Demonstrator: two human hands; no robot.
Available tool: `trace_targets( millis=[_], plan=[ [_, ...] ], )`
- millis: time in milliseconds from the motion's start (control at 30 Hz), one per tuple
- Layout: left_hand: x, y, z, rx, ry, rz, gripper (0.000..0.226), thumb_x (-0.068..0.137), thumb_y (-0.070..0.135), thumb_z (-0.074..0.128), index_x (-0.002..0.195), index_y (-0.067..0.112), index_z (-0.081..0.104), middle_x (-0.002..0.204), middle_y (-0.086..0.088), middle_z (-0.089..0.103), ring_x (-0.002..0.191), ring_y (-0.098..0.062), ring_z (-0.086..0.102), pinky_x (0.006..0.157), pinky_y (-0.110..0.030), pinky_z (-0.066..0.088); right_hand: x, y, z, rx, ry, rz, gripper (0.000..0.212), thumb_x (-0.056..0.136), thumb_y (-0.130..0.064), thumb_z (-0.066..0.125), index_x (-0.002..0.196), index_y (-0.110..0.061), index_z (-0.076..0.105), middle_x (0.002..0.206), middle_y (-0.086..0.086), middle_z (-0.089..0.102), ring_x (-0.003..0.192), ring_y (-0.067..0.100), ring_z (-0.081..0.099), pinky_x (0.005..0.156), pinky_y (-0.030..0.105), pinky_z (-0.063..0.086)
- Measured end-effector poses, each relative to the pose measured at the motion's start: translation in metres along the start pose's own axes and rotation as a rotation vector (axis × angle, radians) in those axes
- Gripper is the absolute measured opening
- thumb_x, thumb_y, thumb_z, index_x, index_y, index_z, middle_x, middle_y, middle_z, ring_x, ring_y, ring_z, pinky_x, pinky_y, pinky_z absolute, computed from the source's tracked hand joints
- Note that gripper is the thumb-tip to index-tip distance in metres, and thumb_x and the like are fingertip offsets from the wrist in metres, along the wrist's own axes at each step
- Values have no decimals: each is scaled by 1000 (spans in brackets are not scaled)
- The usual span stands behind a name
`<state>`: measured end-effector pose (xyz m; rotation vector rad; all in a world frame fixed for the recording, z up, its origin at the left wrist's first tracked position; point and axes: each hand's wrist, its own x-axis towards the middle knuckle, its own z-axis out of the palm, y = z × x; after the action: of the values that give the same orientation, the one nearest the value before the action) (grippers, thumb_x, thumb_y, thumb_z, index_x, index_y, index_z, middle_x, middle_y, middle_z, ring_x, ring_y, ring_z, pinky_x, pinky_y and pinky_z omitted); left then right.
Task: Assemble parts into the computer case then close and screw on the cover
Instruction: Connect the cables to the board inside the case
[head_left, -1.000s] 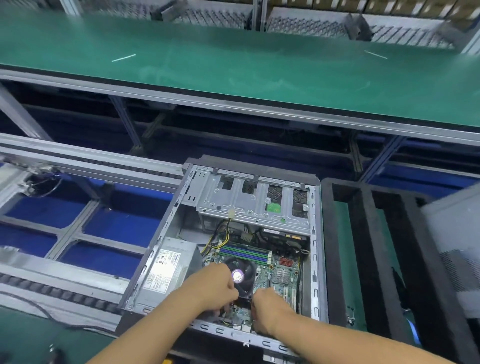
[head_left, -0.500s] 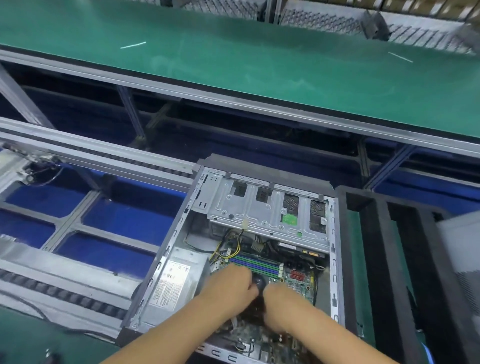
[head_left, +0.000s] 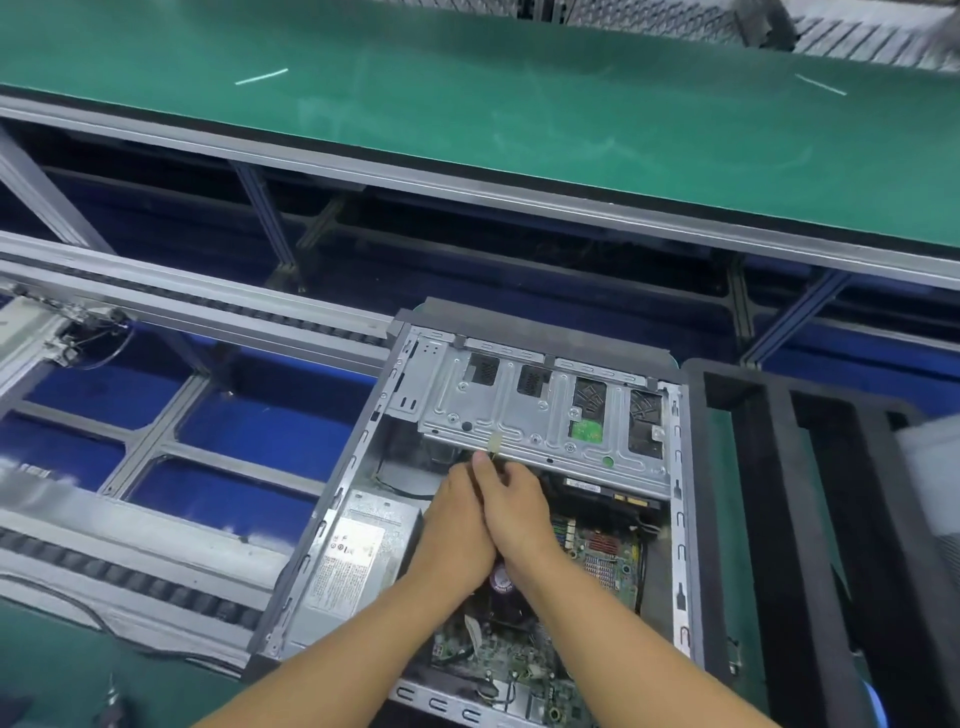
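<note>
Head view: both hands, left hand (head_left: 457, 525) and right hand (head_left: 511, 512), pressed together inside computer case (head_left: 680, 519), fingertips at 12 o'clock under drive cage (head_left: 540, 415), probably seating a connector, grasp hidden; next, firm straight push.

You can't read any text here. The white label (head_left: 349, 561) on the power supply (head_left: 363, 551), at the left wall of the computer case (head_left: 680, 519), carries print and round marks, all too blurred.

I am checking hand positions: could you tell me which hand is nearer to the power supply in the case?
Left. The left hand lies just right of the power supply; the right hand sits beyond it, over the motherboard.
</note>
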<state>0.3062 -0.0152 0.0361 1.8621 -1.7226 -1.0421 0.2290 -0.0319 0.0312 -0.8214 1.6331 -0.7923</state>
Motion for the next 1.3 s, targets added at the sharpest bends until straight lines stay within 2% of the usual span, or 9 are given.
trace_targets(
  millis=[133, 300, 433, 600, 767, 900, 1033, 1167, 1300],
  plan=[
    [-13, -3, 0, -69, -4, 6, 28, 101, 33, 47, 124, 19, 39, 122, 5, 60, 106, -12, 61, 88, -34, 53, 0, 5, -11, -226, -21, -221, 32, 107, -28, 51, 87, -13, 72, 79, -4, 70, 71, 4, 63, 61, 10, 42],
    [-20, -9, 1, 99, -45, 16, 21, 96, 11, 46, 115, 15, 39, 103, -6, 59, 89, -18, 59, 65, -27, 42, -1, 5, -18, -636, -156, -367, 41, 107, -28, 50, 73, -6, 58, 75, 9, 64, 73, 26, 58, 69, 36, 43],
    [-24, -16, -3, 75, -35, 9, 11, 100, 18, 44, 111, 19, 44, 101, 1, 61, 86, -10, 60, 70, -29, 51, -3, 5, -15, -739, -203, -286, 42, 108, -30, 45, 67, -19, 47, 85, 14, 66, 77, 25, 55, 65, 31, 32],
    [-23, -18, 2, 147, -28, 56, 21, 96, 9, 48, 115, 20, 49, 111, 2, 59, 97, -11, 56, 83, -28, 48, 17, -7, -15, -743, -229, -27, 34, 106, -27, 48, 102, 1, 66, 108, 18, 69, 100, 32, 66, 84, 33, 50],
    [-19, -19, 7, 291, -11, 110, 32, 93, 2, 50, 120, 20, 47, 119, 1, 53, 105, -15, 49, 88, -28, 44, 29, -3, -26, -574, -166, 135, 37, 103, -30, 58, 78, -5, 65, 63, 7, 58, 52, 17, 48, 53, 25, 39],
    [-17, -19, 11, 388, 19, 154, 34, 89, -2, 51, 115, 20, 46, 115, 0, 50, 101, -18, 48, 85, -28, 38, 27, 4, -27, -459, -120, 142, 51, 100, -35, 63, 56, -9, 57, 45, 2, 52, 39, 16, 41, 48, 23, 36],
    [-14, -17, 11, 481, -6, 155, 44, 79, -9, 53, 113, 16, 43, 114, -3, 48, 100, -20, 47, 80, -28, 34, 25, 5, -23, -640, -90, 32, 52, 104, -42, 50, 61, -13, 52, 62, 2, 53, 63, 21, 51, 64, 28, 36],
    [-14, -15, 10, 554, 4, 174, 45, 79, -7, 54, 114, 15, 39, 115, -5, 45, 100, -20, 46, 82, -28, 35, 18, 7, -26, -723, -66, -29, 46, 108, -42, 42, 83, -7, 60, 81, 5, 60, 75, 24, 55, 63, 30, 34],
    [-15, -14, 10, 627, 13, 191, 42, 83, -5, 55, 115, 16, 38, 116, -7, 44, 98, -21, 47, 76, -28, 31, 11, 17, -31, -850, -44, -168, 8, 103, -11, 50, 108, -8, 46, 104, 12, 59, 98, 29, 58, 75, 34, 43]
  ],
)
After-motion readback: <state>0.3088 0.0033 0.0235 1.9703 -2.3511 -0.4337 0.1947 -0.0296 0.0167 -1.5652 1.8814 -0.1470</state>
